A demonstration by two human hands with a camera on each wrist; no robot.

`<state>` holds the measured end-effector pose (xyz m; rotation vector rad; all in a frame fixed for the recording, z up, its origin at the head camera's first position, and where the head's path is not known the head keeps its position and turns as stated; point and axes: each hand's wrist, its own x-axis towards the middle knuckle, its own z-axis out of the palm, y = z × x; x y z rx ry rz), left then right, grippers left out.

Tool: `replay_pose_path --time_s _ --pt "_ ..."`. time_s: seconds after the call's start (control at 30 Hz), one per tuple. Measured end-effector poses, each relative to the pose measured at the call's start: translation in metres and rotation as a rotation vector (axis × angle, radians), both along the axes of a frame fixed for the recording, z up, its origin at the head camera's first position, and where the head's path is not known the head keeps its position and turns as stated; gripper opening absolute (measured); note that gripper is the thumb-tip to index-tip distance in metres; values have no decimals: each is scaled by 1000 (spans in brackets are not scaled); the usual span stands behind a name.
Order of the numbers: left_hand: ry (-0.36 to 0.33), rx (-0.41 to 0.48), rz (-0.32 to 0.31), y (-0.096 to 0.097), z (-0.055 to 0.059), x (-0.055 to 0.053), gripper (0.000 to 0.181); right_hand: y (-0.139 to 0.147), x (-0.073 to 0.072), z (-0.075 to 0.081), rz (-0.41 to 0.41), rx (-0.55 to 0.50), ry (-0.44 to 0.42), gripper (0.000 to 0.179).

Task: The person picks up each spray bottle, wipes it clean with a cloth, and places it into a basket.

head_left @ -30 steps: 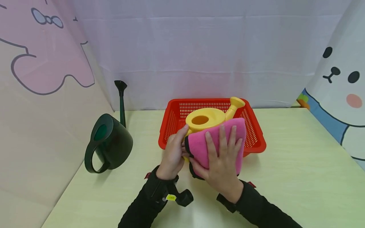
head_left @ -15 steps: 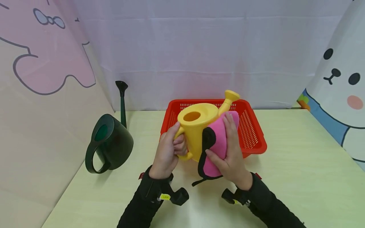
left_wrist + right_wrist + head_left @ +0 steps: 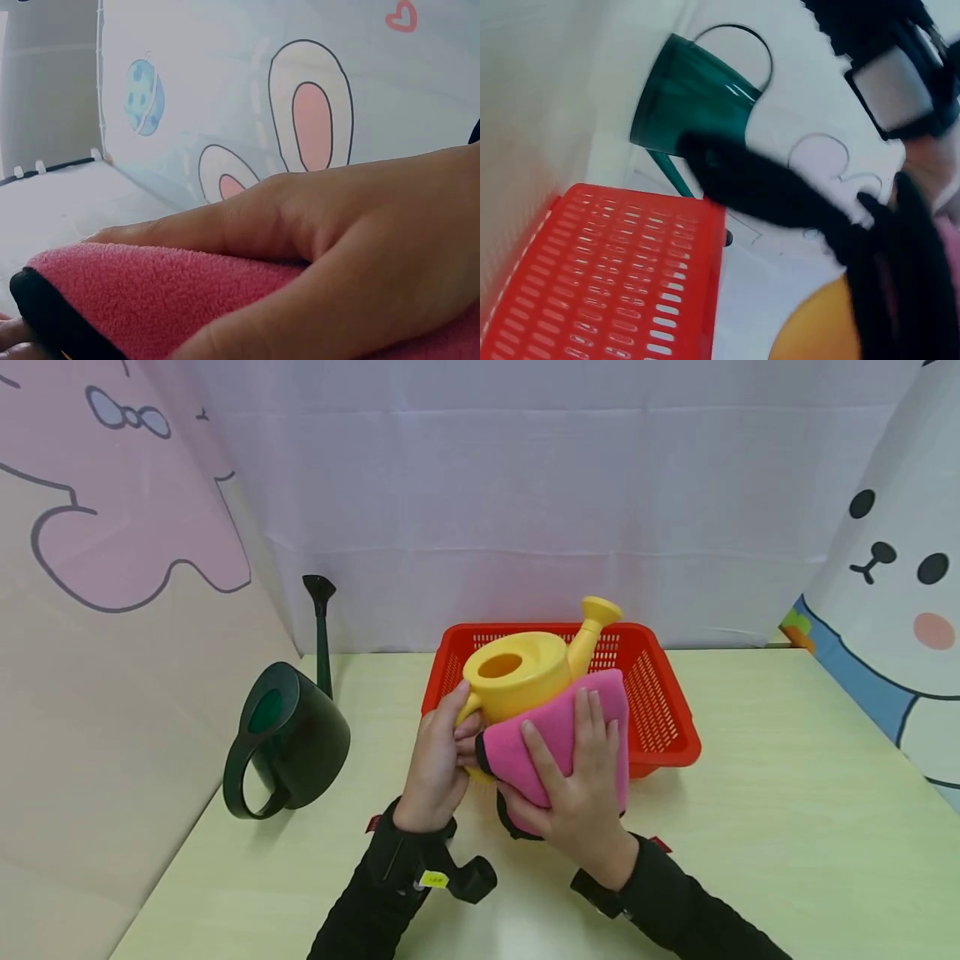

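Note:
My left hand (image 3: 435, 764) grips the handle of a small yellow watering can (image 3: 517, 672), its spout up to the right. A pink cloth (image 3: 547, 739) with black edging covers the can's near side. My right hand (image 3: 581, 793) lies spread over that cloth with straight fingers, pressing it to the can; the can's lower body is hidden beneath. In the left wrist view the right hand (image 3: 352, 247) rests on the fuzzy pink cloth (image 3: 150, 292). Blurred black cloth edging (image 3: 765, 184) crosses the right wrist view, near a bit of the yellow can (image 3: 821, 326).
Just behind the hands is a red slotted plastic basket (image 3: 663, 714), overlapped by the can. A dark green watering can (image 3: 307, 747) with a long thin spout stands at the left of the pale table (image 3: 787, 827). A white curtain (image 3: 525, 510) closes off the back.
The cloth swung right round the can's side half a second ago, uncovering its front, and is back left over the front now. The yellow can sits slightly further left than one second ago.

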<state>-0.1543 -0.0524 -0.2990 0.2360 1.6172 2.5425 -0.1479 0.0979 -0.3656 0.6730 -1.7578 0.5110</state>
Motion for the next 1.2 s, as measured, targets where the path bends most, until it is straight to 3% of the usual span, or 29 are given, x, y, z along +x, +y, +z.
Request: replay_pose_path --time_s 0.13,0.27,0.4,0.6,0.7,0.77,0.87,1.1,1.2 --pt "-15 15 9 1 1 1 31 -3 2 -3 -29 32 7 60" --pt "2 12 -6 0 1 1 36 2 -1 0 13 -3 -18 64" --pt "29 -10 -8 -3 1 1 45 8 -5 5 157 -77 -116 71" --pt "18 4 10 -6 3 2 46 19 -11 9 486 -224 -382 86" --pt "16 12 10 -7 3 3 45 22 -11 10 548 -266 -461 90" --pt "25 12 5 -7 3 3 45 21 -10 10 523 -261 -465 90" --pt "45 15 -4 -7 3 3 45 17 -6 9 428 -219 -380 89" --pt "53 31 -10 -6 1 2 43 -3 4 -3 5 -53 -75 77" --pt "23 46 13 -5 0 2 39 -8 7 -8 -70 14 -20 71"
